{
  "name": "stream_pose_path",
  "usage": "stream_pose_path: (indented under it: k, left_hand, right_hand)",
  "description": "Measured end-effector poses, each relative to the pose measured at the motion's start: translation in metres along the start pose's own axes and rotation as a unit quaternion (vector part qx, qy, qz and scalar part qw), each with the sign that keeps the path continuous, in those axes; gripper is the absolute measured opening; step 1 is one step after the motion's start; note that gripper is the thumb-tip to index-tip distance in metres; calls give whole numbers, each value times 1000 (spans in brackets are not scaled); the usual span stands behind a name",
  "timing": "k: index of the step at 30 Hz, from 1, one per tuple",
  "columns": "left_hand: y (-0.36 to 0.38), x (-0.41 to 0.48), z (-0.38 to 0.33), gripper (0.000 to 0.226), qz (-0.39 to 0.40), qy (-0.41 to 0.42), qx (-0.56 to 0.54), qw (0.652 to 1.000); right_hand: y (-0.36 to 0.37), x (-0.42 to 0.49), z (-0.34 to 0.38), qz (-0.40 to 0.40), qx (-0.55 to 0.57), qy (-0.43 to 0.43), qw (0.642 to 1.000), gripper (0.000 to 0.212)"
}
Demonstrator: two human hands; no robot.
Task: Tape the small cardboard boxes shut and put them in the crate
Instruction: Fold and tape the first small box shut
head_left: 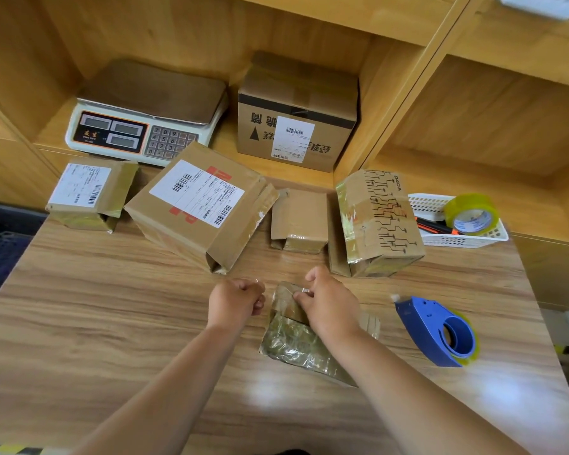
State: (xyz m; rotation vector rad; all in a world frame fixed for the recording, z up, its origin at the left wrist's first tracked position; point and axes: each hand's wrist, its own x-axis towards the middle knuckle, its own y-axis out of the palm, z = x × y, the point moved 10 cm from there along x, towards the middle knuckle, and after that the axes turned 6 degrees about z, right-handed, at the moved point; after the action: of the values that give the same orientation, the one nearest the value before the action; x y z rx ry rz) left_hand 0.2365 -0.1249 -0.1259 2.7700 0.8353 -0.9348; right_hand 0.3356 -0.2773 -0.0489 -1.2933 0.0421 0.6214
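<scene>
A small cardboard box, wrapped in shiny clear tape, lies on the wooden table in front of me. My right hand rests on its far end, fingers curled and pinching at the box's top edge. Just left of the box, my left hand is curled like a fist and seems to pinch a faint strip of clear tape. A blue tape dispenser lies to the right. A dark crate shows at the left edge, beside the table.
Several other boxes stand behind my hands: a labelled one, a bigger labelled one, a small plain one and a printed one. On the shelf are a scale and a large carton. A white basket holds a tape roll.
</scene>
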Motion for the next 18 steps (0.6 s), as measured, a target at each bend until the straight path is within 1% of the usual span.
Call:
stream_pose_path:
  k: [4, 8, 14, 18]
  left_hand:
    - [0, 0, 1, 25, -9, -3, 16, 1000]
    - [-2, -3, 0, 25, -16, -4, 8, 1000]
    - [-7, -13, -11, 30, -61, 36, 22, 997]
    - [-6, -16, -7, 26, -79, 38, 26, 996]
  right_hand:
    - [-1, 0, 0, 2, 3, 1, 1000, 28]
    - [0, -1, 0, 1, 0, 0, 1000, 27]
    - [-1, -1, 1, 2, -4, -1, 1000, 28]
    - [1, -1, 1, -1, -10, -11, 1000, 24]
